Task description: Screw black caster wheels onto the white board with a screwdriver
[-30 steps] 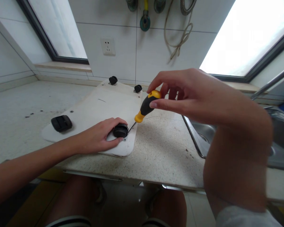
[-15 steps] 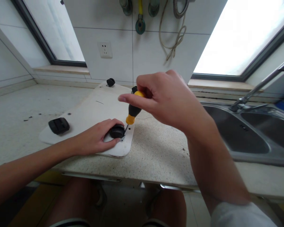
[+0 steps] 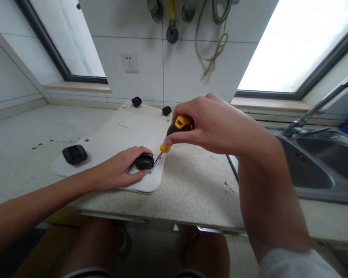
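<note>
**Left hand (image 3: 120, 166) grips a black caster (image 3: 144, 161); right hand (image 3: 208, 125) holds a screwdriver (image 3: 171, 130).**

Beyond the left forearm, a wide caster (image 3: 74, 154) sits on a white board (image 3: 116, 137) lying on a speckled counter (image 3: 197, 185). The left hand is partly closed, thumb and fingers curved around the black caster at the board's near right corner. Past that hand, along the board's far edge, are two small casters (image 3: 136, 102). Just right of the left hand, the yellow-and-black screwdriver slants down leftward, its thin shaft meeting the black caster's right side; exact tip contact is unclear. The right hand is closed around its handle. Right of that hand is a metal sink (image 3: 310, 170) with a faucet (image 3: 294, 127).
</note>
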Available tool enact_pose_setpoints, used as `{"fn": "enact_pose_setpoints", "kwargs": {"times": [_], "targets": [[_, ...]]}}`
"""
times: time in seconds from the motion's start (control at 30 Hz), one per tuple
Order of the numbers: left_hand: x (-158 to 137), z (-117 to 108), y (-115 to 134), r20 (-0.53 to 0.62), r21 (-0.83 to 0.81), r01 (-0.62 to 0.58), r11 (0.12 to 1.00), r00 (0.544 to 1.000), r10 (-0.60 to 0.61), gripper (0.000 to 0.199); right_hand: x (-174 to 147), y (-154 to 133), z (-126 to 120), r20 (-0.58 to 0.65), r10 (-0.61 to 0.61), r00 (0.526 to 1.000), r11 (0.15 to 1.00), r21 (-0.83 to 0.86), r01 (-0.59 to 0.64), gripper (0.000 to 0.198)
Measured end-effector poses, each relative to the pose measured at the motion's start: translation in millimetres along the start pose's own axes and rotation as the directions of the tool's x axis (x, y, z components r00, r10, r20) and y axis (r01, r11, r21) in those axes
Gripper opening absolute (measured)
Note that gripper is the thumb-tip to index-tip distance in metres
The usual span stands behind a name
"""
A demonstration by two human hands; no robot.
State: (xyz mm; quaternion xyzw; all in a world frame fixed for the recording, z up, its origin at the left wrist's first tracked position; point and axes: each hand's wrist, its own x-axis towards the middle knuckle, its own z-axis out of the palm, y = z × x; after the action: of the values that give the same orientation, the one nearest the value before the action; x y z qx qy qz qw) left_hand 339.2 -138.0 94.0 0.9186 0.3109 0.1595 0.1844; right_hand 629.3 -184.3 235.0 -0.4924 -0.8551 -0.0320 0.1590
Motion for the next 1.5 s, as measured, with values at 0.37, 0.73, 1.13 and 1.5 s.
{"fn": "enact_pose_setpoints", "kwargs": {"times": [0.37, 0.73, 1.13, 1.5], "targets": [[0, 1, 0, -0.019, -0.021, -0.014, 1.0, 1.0, 0.013, 0.041, 17, 4, 19, -0.152, 0.202, 0.968, 0.979, 0.007, -0.203, 0.077], [-48, -1, 10, -0.2, 0.479, -0.229, 0.847, 0.911, 0.359, 0.057, 0, -3, -1, -0.53, 0.12, 0.839, 0.977, -0.087, -0.195, 0.062], [-187, -99, -173, -0.712, 0.119, 0.839, 0.531, 0.444, -0.544, 0.043, 23, -8, 44, -0.773, -0.221, 0.594, 0.956, -0.293, -0.026, 0.061], [-189, -88, -249, -0.733, -0.173, 0.84, 0.515, 0.239, -0.637, 0.035, 30, -7, 62, -0.766, -0.239, 0.597, 0.955, -0.295, 0.003, 0.054]]}}
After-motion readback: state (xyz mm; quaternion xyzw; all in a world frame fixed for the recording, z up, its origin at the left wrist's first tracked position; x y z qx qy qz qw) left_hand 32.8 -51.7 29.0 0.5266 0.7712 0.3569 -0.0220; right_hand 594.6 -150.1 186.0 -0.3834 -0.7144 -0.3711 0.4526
